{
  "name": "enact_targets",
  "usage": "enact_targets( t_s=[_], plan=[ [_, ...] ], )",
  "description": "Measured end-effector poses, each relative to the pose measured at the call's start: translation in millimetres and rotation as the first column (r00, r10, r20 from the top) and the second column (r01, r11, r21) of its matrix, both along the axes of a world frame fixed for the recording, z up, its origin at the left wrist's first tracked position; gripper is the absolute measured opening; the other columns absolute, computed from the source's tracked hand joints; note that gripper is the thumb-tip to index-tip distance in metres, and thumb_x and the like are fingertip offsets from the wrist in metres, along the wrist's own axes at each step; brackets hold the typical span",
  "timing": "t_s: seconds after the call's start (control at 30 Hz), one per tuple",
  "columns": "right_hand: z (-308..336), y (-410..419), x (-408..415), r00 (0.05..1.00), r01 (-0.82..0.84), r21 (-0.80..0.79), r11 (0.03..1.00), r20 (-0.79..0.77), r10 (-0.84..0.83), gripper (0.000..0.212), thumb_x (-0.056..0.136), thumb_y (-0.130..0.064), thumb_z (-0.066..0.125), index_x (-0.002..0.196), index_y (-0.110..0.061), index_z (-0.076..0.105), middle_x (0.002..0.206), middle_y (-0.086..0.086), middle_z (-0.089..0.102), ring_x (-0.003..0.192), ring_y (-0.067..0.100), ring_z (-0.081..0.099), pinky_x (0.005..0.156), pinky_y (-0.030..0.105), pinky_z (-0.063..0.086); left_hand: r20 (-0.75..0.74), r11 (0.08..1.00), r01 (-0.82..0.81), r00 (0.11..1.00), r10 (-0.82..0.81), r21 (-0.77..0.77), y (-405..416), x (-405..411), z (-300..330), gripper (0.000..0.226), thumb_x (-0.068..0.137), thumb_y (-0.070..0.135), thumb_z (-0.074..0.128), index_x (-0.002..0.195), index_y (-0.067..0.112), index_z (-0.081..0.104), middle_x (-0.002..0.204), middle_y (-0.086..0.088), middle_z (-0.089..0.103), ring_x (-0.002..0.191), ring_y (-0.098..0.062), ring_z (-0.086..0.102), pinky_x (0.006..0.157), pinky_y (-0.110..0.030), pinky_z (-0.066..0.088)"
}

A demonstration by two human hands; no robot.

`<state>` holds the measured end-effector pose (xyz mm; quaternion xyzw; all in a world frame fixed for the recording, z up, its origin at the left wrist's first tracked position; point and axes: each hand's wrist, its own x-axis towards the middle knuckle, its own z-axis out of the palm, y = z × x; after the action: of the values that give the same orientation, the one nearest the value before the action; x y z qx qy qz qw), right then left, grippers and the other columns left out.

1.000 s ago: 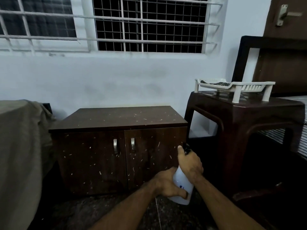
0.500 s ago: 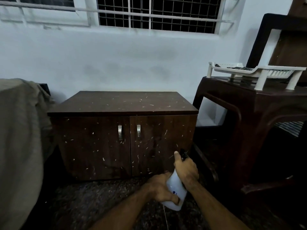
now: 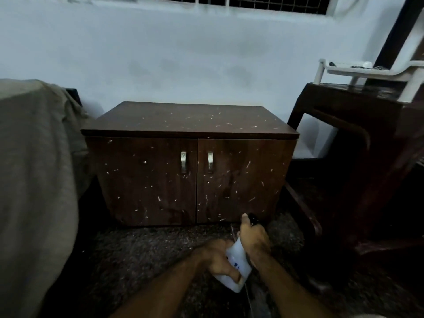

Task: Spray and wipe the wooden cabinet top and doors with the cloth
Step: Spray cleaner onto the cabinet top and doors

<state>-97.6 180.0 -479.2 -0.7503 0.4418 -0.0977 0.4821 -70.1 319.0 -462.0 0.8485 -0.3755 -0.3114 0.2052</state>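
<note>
Two hands hold one white spray bottle (image 3: 237, 260) low in our view, just in front of the wooden cabinet (image 3: 190, 161) and over the dark speckled floor (image 3: 146, 253). Our left hand (image 3: 218, 258) wraps around the bottle's body from the left, with the thumb curled across its lower end. Our right hand (image 3: 253, 239) closes around the neck and the dark spray head, the thumb raised along the top and pointing toward the cabinet's right door (image 3: 243, 180). The bottle is tilted, its nozzle end up and toward the cabinet, near the bottom edge of that door but not touching it. Pale flecks and streaks dot the cabinet's flat top (image 3: 188, 120), the right door and the left door (image 3: 142, 180); both doors are closed, and two small metal handles (image 3: 183, 162) sit side by side at the centre seam. We cannot find the cloth in this view. Left of the cabinet stands something draped in a greyish-tan cover (image 3: 34, 168). To the right is a dark brown stool (image 3: 371, 145) with a white plastic rack (image 3: 367, 73) on top. Behind the cabinet is a pale wall (image 3: 183, 53).
</note>
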Motion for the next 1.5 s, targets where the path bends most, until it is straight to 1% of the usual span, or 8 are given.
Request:
enact_targets(
  t_s=[0.3,0.47,0.57,0.63,0.9,1.13,1.27,1.5],
  plan=[
    [-62.1,43.8,50.8,0.994,-0.1,0.014,0.995,-0.041,0.101,0.097,0.064,-0.085,0.027,0.103,-0.01,0.074,0.106,0.011,0.075,0.101,0.032,0.068,0.097,0.043,0.051,-0.016,0.997,-0.079,0.997,0.078,-0.025,61.5,12.5,-19.2,0.075,0.069,0.051,0.083,0.135,0.023,0.062,0.136,-0.001,0.063,0.122,-0.02,0.06,0.106,-0.032,0.046],
    [-2.3,111.0,34.3,0.963,-0.256,-0.11,0.96,-0.115,0.244,0.069,0.095,-0.064,0.037,0.118,-0.007,0.069,0.123,0.014,0.068,0.117,0.034,0.061,0.098,0.035,0.045,-0.085,0.985,-0.153,0.986,0.147,-0.073,99.0,16.6,-32.0,0.087,0.064,0.058,0.084,0.141,0.029,0.056,0.14,0.005,0.06,0.126,-0.018,0.057,0.11,-0.038,0.045],
    [1.1,132.4,44.2,0.945,-0.323,-0.177,0.93,-0.117,0.306,0.064,0.097,-0.06,0.041,0.13,-0.008,0.061,0.133,0.016,0.063,0.126,0.034,0.056,0.102,0.038,0.043,-0.125,0.968,-0.217,0.971,0.202,-0.128,119.3,16.0,-35.4,0.083,0.074,0.04,0.088,0.147,0.024,0.05,0.147,0.005,0.054,0.133,-0.016,0.052,0.114,-0.032,0.04],
    [4.3,144.6,52.9,0.922,-0.388,-0.22,0.895,-0.093,0.377,0.063,0.097,-0.059,0.043,0.138,-0.014,0.056,0.137,0.014,0.061,0.13,0.034,0.054,0.105,0.039,0.041,-0.156,0.946,-0.273,0.956,0.247,-0.176,131.3,16.3,-39.4,0.087,0.077,0.027,0.088,0.151,0.015,0.044,0.151,-0.002,0.05,0.137,-0.02,0.049,0.112,-0.023,0.037],
    [13.3,197.0,65.5,0.829,-0.538,-0.486,0.689,-0.158,0.537,0.055,0.096,-0.06,0.04,0.12,-0.017,0.065,0.113,0.008,0.072,0.111,0.031,0.065,0.092,0.037,0.047,-0.146,0.835,-0.47,0.883,0.446,-0.287,167.2,8.6,-43.8,0.128,0.047,0.07,0.087,0.156,0.027,0.034,0.154,0.01,0.045,0.138,-0.01,0.047,0.115,-0.036,0.041],
    [15.2,223.6,76.1,0.68,-0.678,-0.54,0.499,-0.204,0.704,0.047,0.094,-0.056,0.04,0.106,-0.015,0.062,0.099,0.009,0.071,0.099,0.032,0.065,0.095,0.04,0.047,-0.11,0.748,-0.583,0.806,0.582,-0.317,185.2,0.3,-57.8,0.123,0.064,0.053,0.09,0.16,0.02,0.02,0.158,0.005,0.036,0.146,-0.016,0.036,0.119,-0.029,0.031],
    [22.4,239.3,77.5,0.647,-0.65,-0.666,0.366,-0.232,0.727,0.044,0.096,-0.05,0.041,0.101,-0.013,0.065,0.091,0.007,0.073,0.095,0.028,0.067,0.096,0.038,0.043,-0.222,0.663,-0.645,0.76,0.611,-0.381,192.6,-2.8,-58.5,0.126,0.042,0.076,0.084,0.15,0.027,0.04,0.145,0.012,0.051,0.135,-0.01,0.05,0.105,-0.021,0.041],
    [47.1,254.1,85.9,0.594,-0.592,-0.753,0.288,-0.167,0.787,0.046,0.095,-0.055,0.037,0.101,-0.017,0.062,0.087,0.002,0.07,0.09,0.023,0.063,0.094,0.041,0.042,-0.149,0.618,-0.671,0.718,0.68,-0.411,202.6,5.2,-38.6,0.143,0.036,0.083,0.07,0.156,0.018,0.027,0.148,0.005,0.048,0.136,-0.015,0.049,0.102,-0.02,0.038]
  ],
)
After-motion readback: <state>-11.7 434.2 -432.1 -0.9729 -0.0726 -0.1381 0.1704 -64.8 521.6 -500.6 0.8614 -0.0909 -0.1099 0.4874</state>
